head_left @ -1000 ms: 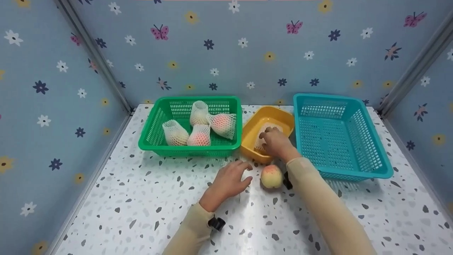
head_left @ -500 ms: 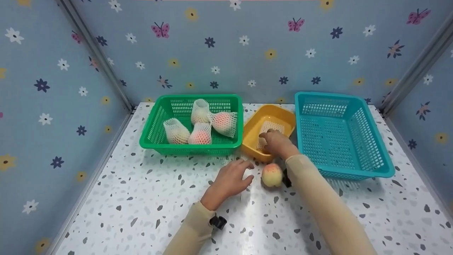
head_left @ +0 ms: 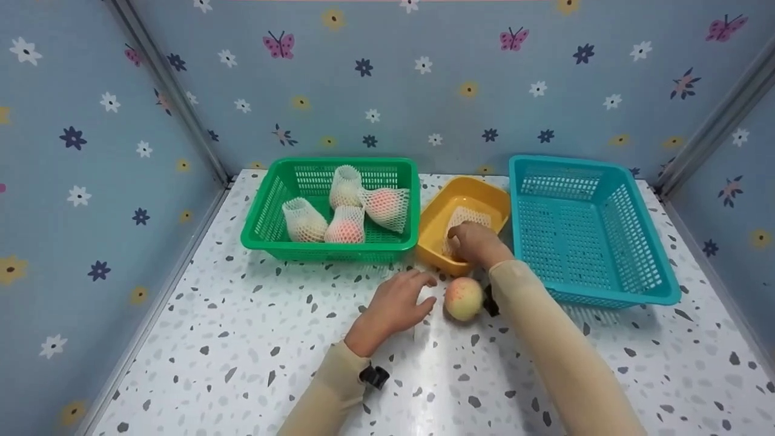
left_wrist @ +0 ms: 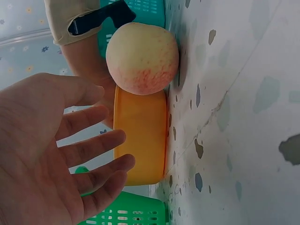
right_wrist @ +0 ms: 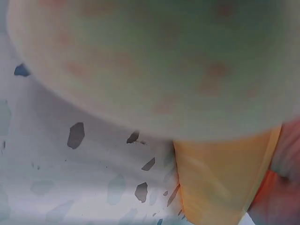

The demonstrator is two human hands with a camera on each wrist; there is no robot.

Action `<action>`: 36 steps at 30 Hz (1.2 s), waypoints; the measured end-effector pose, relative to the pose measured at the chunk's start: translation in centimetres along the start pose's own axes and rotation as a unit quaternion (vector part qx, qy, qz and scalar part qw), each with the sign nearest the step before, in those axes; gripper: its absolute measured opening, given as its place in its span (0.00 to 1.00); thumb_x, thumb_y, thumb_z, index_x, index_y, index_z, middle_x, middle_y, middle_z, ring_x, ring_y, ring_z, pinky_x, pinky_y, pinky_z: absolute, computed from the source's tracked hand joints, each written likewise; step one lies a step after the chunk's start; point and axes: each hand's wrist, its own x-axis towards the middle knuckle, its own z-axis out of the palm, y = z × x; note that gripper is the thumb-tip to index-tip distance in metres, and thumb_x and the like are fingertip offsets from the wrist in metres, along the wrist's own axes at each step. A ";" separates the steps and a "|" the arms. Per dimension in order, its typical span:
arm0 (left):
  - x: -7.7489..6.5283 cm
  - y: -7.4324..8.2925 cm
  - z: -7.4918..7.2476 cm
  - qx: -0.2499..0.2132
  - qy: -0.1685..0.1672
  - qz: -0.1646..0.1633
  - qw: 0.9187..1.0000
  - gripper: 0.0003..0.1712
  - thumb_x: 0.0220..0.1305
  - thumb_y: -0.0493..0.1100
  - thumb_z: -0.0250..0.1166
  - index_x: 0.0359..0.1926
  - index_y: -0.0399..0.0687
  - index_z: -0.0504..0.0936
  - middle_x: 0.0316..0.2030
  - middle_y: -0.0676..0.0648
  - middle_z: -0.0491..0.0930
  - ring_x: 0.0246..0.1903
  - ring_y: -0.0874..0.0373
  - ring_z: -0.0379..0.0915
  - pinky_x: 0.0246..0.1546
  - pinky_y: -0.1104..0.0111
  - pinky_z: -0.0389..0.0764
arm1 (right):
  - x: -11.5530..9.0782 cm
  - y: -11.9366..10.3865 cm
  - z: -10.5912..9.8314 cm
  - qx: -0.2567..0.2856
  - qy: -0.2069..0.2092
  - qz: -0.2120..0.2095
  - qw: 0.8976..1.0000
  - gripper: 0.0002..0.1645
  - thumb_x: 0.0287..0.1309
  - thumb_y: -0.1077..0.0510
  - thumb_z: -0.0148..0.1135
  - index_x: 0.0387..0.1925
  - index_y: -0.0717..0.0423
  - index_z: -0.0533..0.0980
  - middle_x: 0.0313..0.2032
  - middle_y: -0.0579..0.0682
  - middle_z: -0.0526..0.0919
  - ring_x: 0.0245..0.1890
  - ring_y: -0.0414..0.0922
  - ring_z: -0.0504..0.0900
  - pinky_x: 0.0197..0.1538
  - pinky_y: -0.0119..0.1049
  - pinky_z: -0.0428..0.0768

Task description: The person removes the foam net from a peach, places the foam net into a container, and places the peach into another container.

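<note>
My right hand reaches into a small yellow tray, its bent fingers pinching at a white foam fruit net. The thumb is hidden, and in the right wrist view a peach covers most of the work. That peach, pale yellow with a red blush, sits bare on the table between my hands, close to the right wrist strap. Just left of it, my left hand hovers with relaxed, spread fingers and holds nothing; the left wrist view shows its palm and the peach apart from it.
A green basket on the left holds several peaches in foam nets. A turquoise basket stands to the right of the tray. Flower-patterned walls enclose the speckled white table at the back and sides.
The peach has rolled slightly to the left, its red patch turning to the side. My right hand keeps working at the net in the tray; the left hand stays almost still. The head view shifts slightly.
</note>
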 end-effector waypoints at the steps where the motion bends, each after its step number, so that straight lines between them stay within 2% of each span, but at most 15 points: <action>1: 0.0 0.0 -0.1 0.000 0.000 0.000 1.000 0.15 0.56 0.52 0.58 0.44 0.56 0.74 0.39 0.53 0.74 0.38 0.60 0.69 0.37 0.65 0.72 | 0.0 0.0 -0.1 0.001 -0.001 0.003 1.000 0.20 0.55 0.53 0.57 0.52 0.45 0.72 0.45 0.49 0.75 0.39 0.47 0.72 0.52 0.46 0.67; 6: 0.0 -0.1 -0.3 0.001 -0.007 -0.003 1.000 0.15 0.56 0.52 0.58 0.44 0.55 0.74 0.39 0.52 0.74 0.38 0.60 0.68 0.36 0.65 0.72 | -0.3 -0.5 -1.0 0.004 0.002 0.006 1.000 0.21 0.53 0.54 0.59 0.51 0.46 0.72 0.46 0.50 0.75 0.40 0.47 0.72 0.52 0.47 0.67; 11: 0.0 0.0 -0.5 -0.002 0.005 0.006 1.000 0.14 0.56 0.51 0.58 0.44 0.55 0.74 0.39 0.52 0.74 0.38 0.60 0.69 0.36 0.65 0.72 | -1.3 -1.0 -2.6 -0.030 0.035 -0.040 0.998 0.21 0.51 0.55 0.61 0.49 0.52 0.73 0.44 0.52 0.76 0.43 0.49 0.73 0.50 0.47 0.68; 15: -0.5 0.1 -1.2 0.000 0.022 0.014 1.000 0.14 0.56 0.51 0.59 0.43 0.54 0.75 0.38 0.54 0.74 0.37 0.60 0.70 0.35 0.66 0.72 | -3.4 -1.2 -3.7 -0.052 0.085 -0.095 0.990 0.19 0.51 0.54 0.61 0.46 0.55 0.74 0.40 0.53 0.78 0.40 0.50 0.75 0.45 0.46 0.72; 20: -1.8 0.3 -2.9 0.013 0.039 0.007 0.999 0.15 0.56 0.52 0.59 0.44 0.54 0.75 0.38 0.55 0.73 0.38 0.60 0.69 0.36 0.65 0.73 | -7.3 -0.5 -4.1 -0.039 0.145 -0.159 0.976 0.16 0.50 0.52 0.61 0.42 0.53 0.76 0.35 0.50 0.79 0.34 0.47 0.76 0.37 0.43 0.74; 24: -3.2 -0.3 -4.1 0.024 0.042 0.001 0.999 0.16 0.56 0.52 0.59 0.44 0.54 0.74 0.39 0.54 0.73 0.40 0.59 0.69 0.37 0.63 0.73 | -10.2 0.3 -3.6 -0.027 0.174 -0.199 0.964 0.15 0.49 0.53 0.62 0.41 0.50 0.76 0.36 0.46 0.78 0.34 0.43 0.76 0.36 0.39 0.75; 28: -4.5 -1.4 -4.6 0.025 0.048 -0.008 0.999 0.16 0.55 0.52 0.60 0.44 0.53 0.75 0.39 0.53 0.74 0.40 0.58 0.69 0.36 0.62 0.73 | -12.5 1.0 -2.3 -0.017 0.203 -0.231 0.951 0.15 0.48 0.54 0.62 0.42 0.48 0.76 0.37 0.42 0.78 0.38 0.40 0.75 0.39 0.37 0.74; 32: -5.1 -2.4 -4.3 0.019 0.051 -0.012 0.998 0.15 0.55 0.51 0.60 0.44 0.53 0.75 0.40 0.52 0.75 0.40 0.57 0.70 0.36 0.61 0.73 | -14.2 1.2 -0.4 -0.005 0.223 -0.264 0.938 0.20 0.47 0.53 0.64 0.45 0.47 0.75 0.42 0.41 0.75 0.44 0.39 0.72 0.43 0.36 0.73; 36: -4.6 -2.9 -3.2 -0.003 0.030 -0.018 0.999 0.15 0.56 0.51 0.59 0.44 0.54 0.75 0.40 0.53 0.75 0.40 0.58 0.69 0.36 0.62 0.72 | -15.2 1.3 1.8 -0.009 0.237 -0.280 0.930 0.28 0.43 0.51 0.66 0.50 0.49 0.72 0.49 0.45 0.71 0.49 0.41 0.68 0.46 0.39 0.72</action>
